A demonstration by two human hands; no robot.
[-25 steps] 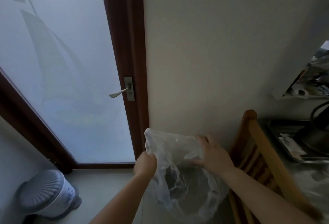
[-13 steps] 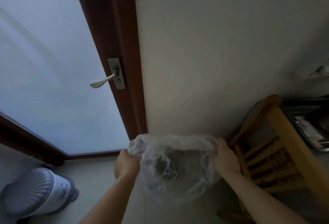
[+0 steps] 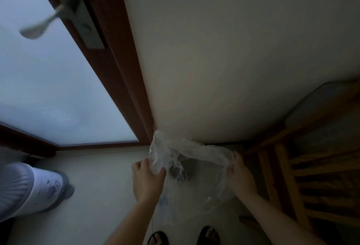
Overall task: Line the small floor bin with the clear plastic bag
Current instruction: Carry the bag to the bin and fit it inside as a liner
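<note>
A clear plastic bag (image 3: 196,153) hangs spread open between my hands, low over the floor near the wall corner. My left hand (image 3: 148,180) pinches its left rim, and my right hand (image 3: 240,176) holds the right rim. A dark round shape shows through the bag's mouth; I cannot tell what it is. A small white floor bin (image 3: 37,188) with a grey ribbed lid and a foot pedal stands at the far left, lid down, well apart from the bag.
A frosted glass door (image 3: 58,92) with a dark wooden frame and a lever handle (image 3: 39,28) rises on the left. A wooden chair (image 3: 303,168) stands close on the right. My feet in sandals (image 3: 209,235) are at the bottom edge.
The view has tilted down and closer to the floor. Both hands have lowered with the bag, which stays stretched open between them. The counter at the right has left the view.
</note>
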